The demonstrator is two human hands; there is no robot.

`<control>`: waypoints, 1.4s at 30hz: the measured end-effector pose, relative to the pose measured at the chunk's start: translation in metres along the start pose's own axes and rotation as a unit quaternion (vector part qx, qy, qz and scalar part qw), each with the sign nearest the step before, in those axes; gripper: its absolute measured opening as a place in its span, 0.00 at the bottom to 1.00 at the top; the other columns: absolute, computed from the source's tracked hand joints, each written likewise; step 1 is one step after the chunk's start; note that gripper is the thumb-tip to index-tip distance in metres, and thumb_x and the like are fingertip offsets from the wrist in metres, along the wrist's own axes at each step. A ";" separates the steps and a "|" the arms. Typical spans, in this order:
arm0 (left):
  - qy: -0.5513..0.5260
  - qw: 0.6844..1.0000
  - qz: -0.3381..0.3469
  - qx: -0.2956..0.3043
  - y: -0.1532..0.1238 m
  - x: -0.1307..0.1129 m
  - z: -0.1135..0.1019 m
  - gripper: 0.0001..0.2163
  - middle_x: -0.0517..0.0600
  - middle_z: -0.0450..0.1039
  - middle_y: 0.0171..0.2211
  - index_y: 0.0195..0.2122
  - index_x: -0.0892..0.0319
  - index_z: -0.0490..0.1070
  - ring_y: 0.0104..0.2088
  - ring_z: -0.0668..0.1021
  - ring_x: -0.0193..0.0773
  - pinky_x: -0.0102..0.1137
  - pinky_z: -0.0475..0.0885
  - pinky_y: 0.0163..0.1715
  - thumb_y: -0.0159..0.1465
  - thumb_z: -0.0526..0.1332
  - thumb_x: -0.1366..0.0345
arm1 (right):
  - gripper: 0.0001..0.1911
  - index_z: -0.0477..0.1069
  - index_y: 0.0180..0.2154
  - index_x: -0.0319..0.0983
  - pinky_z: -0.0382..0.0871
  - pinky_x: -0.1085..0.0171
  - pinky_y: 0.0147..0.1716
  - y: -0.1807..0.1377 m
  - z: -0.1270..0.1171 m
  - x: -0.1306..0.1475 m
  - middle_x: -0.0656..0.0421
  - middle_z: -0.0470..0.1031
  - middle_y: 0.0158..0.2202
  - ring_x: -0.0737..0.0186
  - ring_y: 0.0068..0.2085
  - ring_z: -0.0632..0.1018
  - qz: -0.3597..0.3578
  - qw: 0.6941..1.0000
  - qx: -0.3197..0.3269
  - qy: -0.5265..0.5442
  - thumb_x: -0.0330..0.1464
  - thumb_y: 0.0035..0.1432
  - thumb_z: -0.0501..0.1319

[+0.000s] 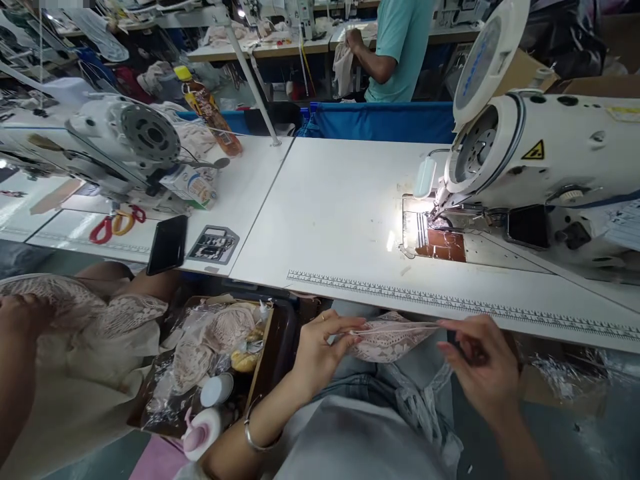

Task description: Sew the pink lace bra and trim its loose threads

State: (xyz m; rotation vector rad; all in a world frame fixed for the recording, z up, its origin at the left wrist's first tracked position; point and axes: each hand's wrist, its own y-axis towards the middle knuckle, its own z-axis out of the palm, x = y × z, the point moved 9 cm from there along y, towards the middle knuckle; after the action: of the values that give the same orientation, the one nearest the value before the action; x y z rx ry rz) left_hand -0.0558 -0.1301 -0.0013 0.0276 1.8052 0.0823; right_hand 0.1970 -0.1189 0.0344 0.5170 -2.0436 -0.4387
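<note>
A small piece of pink lace fabric (387,340) with a thin strap along its top edge is stretched between my two hands, just below the front edge of the white sewing table (340,207). My left hand (320,350) pinches the strap's left end with closed fingers. The strap's right end is pinched by my right hand (480,367). Both hands hover over my lap. The white sewing machine (540,160) stands at the right, its lamp lighting the needle plate (425,230).
A printed ruler (450,303) runs along the table's front edge. A box of lace pieces and small bottles (210,360) sits at my left. A co-worker's hand (20,313) holds lace at far left. On the neighbouring table lie a phone (167,243) and scissors (117,223). Another person stands beyond.
</note>
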 end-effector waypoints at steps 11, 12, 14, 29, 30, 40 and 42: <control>0.011 0.999 0.002 0.031 -0.010 -0.002 0.023 0.09 0.48 0.78 0.32 0.44 0.54 0.82 0.32 0.77 0.34 0.25 0.72 0.34 0.62 0.69 0.69 | 0.13 0.69 0.40 0.40 0.65 0.65 0.29 0.003 0.044 0.034 0.57 0.68 0.36 0.61 0.33 0.73 -0.121 0.988 0.048 -0.081 0.20 0.68 0.51; 0.006 0.999 0.001 0.038 -0.010 -0.001 0.025 0.09 0.48 0.79 0.32 0.44 0.54 0.81 0.32 0.77 0.35 0.25 0.73 0.34 0.62 0.69 0.69 | 0.14 0.68 0.40 0.40 0.66 0.65 0.31 0.004 0.045 0.034 0.56 0.70 0.37 0.60 0.35 0.74 -0.127 0.989 0.056 -0.060 0.19 0.67 0.49; 0.000 0.997 0.011 0.076 -0.008 -0.003 0.031 0.09 0.50 0.80 0.36 0.44 0.55 0.80 0.34 0.77 0.36 0.26 0.73 0.36 0.63 0.68 0.69 | 0.13 0.66 0.42 0.40 0.67 0.65 0.33 0.003 0.046 0.038 0.57 0.72 0.38 0.59 0.37 0.76 -0.139 0.987 0.073 -0.015 0.18 0.66 0.49; -0.021 0.914 0.015 0.404 -0.022 -0.041 -0.012 0.16 0.58 0.74 0.23 0.29 0.51 0.80 0.29 0.80 0.47 0.38 0.77 0.38 0.65 0.59 0.48 | 0.15 0.73 0.42 0.42 0.70 0.70 0.26 0.007 0.056 0.017 0.53 0.72 0.42 0.59 0.37 0.78 -0.059 0.966 0.253 0.006 0.23 0.63 0.50; -0.006 0.919 -0.001 0.394 -0.019 -0.041 -0.023 0.17 0.57 0.73 0.22 0.29 0.51 0.79 0.26 0.78 0.45 0.36 0.76 0.35 0.65 0.59 0.47 | 0.14 0.74 0.41 0.43 0.72 0.69 0.28 0.009 0.058 0.012 0.53 0.73 0.44 0.57 0.40 0.78 -0.043 0.966 0.254 0.033 0.25 0.64 0.52; 0.363 0.917 -0.106 0.125 0.064 0.002 -0.136 0.09 0.49 0.76 0.30 0.35 0.57 0.75 0.30 0.74 0.37 0.28 0.63 0.31 0.64 0.56 0.64 | 0.15 0.76 0.36 0.42 0.60 0.69 0.14 0.048 0.100 -0.007 0.64 0.66 0.17 0.63 0.16 0.68 0.084 0.981 0.156 0.079 0.43 0.71 0.59; 0.397 0.901 -0.144 0.097 0.075 0.018 -0.140 0.06 0.47 0.76 0.31 0.37 0.56 0.75 0.31 0.75 0.38 0.29 0.62 0.32 0.63 0.58 0.65 | 0.14 0.75 0.37 0.43 0.60 0.68 0.15 0.053 0.105 -0.007 0.64 0.69 0.19 0.62 0.17 0.70 0.060 0.989 0.133 0.005 0.43 0.71 0.57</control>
State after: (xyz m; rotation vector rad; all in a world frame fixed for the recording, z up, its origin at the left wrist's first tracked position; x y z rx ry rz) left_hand -0.1985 -0.0601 0.0187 -0.1541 2.6075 -0.3485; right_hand 0.0990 -0.0595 0.0051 0.5500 -2.1229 -0.0900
